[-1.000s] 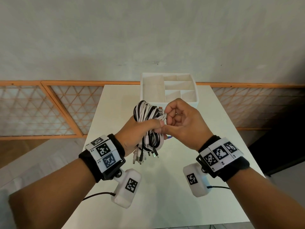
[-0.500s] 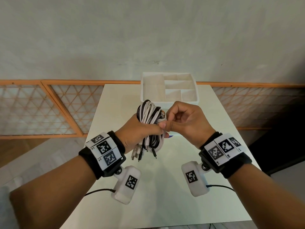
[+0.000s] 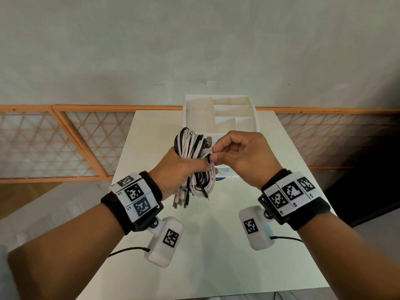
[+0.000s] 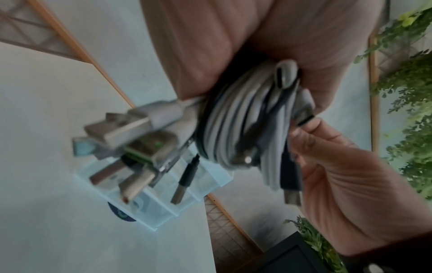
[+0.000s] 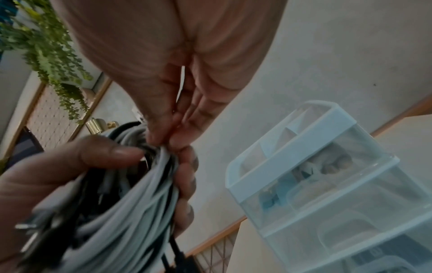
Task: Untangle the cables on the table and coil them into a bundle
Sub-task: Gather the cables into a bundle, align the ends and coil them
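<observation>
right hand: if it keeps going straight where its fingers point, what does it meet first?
The cable bundle. The right hand points left and its fingertips already pinch strands at the bundle's middle; just behind sits the left hand, whose grip wraps the same bundle. Depth past that is unclear.

**Right hand loosens and shifts on bundle**

Against the earlier pictures, the right hand (image 3: 240, 158) is less tightly fisted: its fingers now arch up, with thumb and fingertips pinching a white strand at the right edge of the bundle (image 3: 194, 152). A second ago that hand sat closer in, knuckles over the coil. The bundle's top loops now show more fully above the left hand (image 3: 179, 169), with a metal plug (image 3: 208, 141) exposed.
</observation>
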Tool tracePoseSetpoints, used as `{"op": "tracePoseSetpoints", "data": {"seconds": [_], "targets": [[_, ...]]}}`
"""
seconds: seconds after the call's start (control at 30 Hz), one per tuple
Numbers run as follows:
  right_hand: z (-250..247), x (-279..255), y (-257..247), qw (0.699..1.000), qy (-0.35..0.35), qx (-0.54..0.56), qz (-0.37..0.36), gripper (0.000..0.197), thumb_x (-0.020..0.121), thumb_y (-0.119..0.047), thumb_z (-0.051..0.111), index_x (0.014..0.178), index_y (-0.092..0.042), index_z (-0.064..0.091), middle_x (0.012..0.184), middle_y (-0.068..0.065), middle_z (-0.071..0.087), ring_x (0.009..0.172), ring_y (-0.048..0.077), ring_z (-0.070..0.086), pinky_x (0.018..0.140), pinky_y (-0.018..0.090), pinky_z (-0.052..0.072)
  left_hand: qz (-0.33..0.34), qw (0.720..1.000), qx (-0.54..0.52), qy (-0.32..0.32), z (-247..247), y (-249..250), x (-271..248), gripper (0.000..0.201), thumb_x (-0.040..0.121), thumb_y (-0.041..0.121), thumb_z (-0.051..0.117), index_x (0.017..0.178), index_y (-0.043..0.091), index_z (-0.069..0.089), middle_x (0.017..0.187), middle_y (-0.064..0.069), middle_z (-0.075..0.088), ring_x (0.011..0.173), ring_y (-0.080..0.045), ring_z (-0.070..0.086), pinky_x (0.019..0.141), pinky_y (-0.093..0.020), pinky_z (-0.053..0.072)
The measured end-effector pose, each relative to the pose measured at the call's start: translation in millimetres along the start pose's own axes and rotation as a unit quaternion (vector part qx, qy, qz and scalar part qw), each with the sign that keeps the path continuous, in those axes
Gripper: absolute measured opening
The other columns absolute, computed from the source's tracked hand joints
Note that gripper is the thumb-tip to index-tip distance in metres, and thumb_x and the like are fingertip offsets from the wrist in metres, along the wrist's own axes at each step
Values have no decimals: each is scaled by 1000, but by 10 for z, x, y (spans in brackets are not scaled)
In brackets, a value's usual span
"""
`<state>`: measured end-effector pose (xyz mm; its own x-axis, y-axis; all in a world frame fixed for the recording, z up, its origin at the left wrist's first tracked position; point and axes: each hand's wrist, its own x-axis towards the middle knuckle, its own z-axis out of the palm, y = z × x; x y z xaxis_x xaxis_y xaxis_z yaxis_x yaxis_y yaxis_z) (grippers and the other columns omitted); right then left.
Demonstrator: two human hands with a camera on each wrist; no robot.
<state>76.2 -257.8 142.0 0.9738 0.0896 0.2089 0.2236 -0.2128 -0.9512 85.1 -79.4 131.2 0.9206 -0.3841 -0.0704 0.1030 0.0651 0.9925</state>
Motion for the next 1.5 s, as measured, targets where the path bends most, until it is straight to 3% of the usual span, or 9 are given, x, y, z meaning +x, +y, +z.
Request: {"op": "tracePoseSetpoints", "data": {"seconds": [0.17,0.27,0.4,0.5,0.8,1.1,1.23,1.4,1.5], "targets": [[90,-21,-36,995,72,36,-57,14,73,3,81,77,-4,70,77,17,72,74,39,68,74,51,60,14,1000,1,1,45,72,11,17,74,1,63,89,3,70,89,-19,68,88,-33,66,92,-54,50],[79,-42,-14,997,39,18,-60,21,75,-10,78,94,-9,70,91,6,71,84,27,69,81,44,59,22,999,-12,48,44,61,30,18,72,2,63,88,9,70,86,-15,67,86,-27,66,89,-48,52],[101,-48,80,997,-71,-18,36,96,62,-49,84,145,-25,41,139,-8,52,119,12,58,96,39,52,41,996,-27,71,69,69,54,19,74,-2,59,91,-8,63,87,-32,63,82,-33,64,77,-53,54],[284,-55,141,989,-141,30,19,115,59,-29,93,151,-22,24,140,-2,55,129,16,55,107,48,46,38,998,-19,53,163,76,67,11,79,-10,57,88,-17,57,75,-23,58,72,-26,58,65,-38,50],[340,-53,255,1000,-29,6,10,89,55,10,83,131,-20,48,105,2,71,100,18,71,84,48,60,-57,998,-38,3,242,-53,29,16,87,-3,61,100,0,70,93,-17,68,84,-23,65,72,-32,54],[306,-92,469,976,-45,-199,70,97,52,-40,85,135,-42,34,100,-11,72,92,13,70,82,38,60,-135,982,-75,110,173,-313,93,36,76,2,75,109,11,69,103,-17,74,87,-28,71,78,-44,60],[300,-43,624,969,-35,-205,133,120,43,-45,80,140,-64,12,86,-5,72,83,21,70,76,40,61,-172,981,-76,51,153,-435,168,36,78,1,72,112,8,67,106,-20,73,83,-30,70,82,-47,59],[285,-28,880,953,-21,-257,161,82,47,-45,73,121,-50,40,86,-11,71,81,17,69,72,38,61,-226,971,-58,44,185,-629,316,40,78,5,72,116,15,65,105,-12,74,80,-20,70,77,-39,60],[181,6,1003,929,-40,-315,191,74,51,-55,72,117,-46,40,86,-11,70,81,20,68,74,36,59,-256,966,-38,17,201,-750,424,44,78,14,79,119,18,64,115,-12,72,95,-23,69,90,-41,57]]}}
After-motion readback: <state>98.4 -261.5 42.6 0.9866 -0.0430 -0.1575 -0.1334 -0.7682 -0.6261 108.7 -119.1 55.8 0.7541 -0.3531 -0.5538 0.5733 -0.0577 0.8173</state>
